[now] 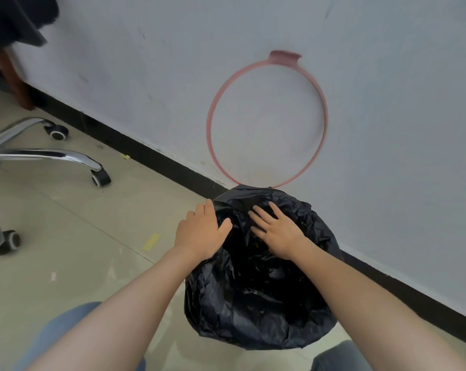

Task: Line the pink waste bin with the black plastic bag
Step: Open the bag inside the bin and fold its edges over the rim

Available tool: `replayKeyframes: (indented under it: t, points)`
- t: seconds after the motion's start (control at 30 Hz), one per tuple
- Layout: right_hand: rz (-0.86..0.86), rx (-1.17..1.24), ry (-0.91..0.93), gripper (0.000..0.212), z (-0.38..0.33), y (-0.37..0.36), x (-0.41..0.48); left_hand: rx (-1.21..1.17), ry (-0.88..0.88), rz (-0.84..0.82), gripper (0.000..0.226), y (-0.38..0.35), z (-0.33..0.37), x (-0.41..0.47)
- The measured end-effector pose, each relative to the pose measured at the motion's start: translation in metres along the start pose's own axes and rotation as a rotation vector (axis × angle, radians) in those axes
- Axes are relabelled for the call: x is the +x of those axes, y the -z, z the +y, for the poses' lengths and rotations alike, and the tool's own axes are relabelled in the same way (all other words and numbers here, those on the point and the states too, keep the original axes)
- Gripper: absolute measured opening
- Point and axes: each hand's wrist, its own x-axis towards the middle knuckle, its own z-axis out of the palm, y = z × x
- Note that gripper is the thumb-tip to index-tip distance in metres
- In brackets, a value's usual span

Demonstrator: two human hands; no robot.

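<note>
Two knees in blue jeans [74,333] were closest. Just past them stood the bin, fully covered by the black bag [256,303]. The left hand [199,231] lay flat on the rim at nine o'clock. The right hand [277,231], fingers spread, pressed inside. The bag looked thin, light and slippery, best pinched at its edge. A pink ring [266,119] leaned at twelve o'clock.

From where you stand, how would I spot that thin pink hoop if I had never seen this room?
Look at the pale grey wall above its black skirting board. Leaning against it, just behind the black plastic bag that both hands press on, stands the thin pink plastic ring. It is the only pink thing, an open circle with a small tab on top.
</note>
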Motion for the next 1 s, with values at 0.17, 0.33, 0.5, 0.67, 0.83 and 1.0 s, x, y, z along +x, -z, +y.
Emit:
replayKeyframes:
  t: [0.17, 0.33, 0.5, 0.67, 0.83, 1.0]
  points:
    - [0.075, 0.29, -0.032, 0.056, -0.013, 0.004, -0.008, 0.006, 0.007, 0.023, 0.058, -0.002, 0.002, -0.001]
    - [-0.207, 1.364, -0.17, 0.047, -0.032, 0.022, -0.04, -0.004, 0.007, 0.036, 0.059, -0.004, 0.004, 0.0]
    - [-0.685, 1.784, -0.075, 0.071, -0.068, 0.029, -0.048, 0.01, 0.011, 0.035, 0.06, -0.004, 0.004, 0.0]
    - [-0.866, 1.682, 0.1, 0.069, -0.075, 0.038, -0.048, 0.014, 0.012, 0.031, 0.062, -0.004, 0.005, 0.0]
    - [-0.259, 0.779, 0.147, 0.057, -0.034, 0.017, -0.047, 0.026, 0.015, 0.031, 0.061, -0.004, 0.005, 0.0]
    - [-0.555, 0.095, 0.168, 0.066, -0.021, -0.022, -0.046, 0.033, 0.015, 0.023, 0.064, -0.005, 0.004, 0.0]
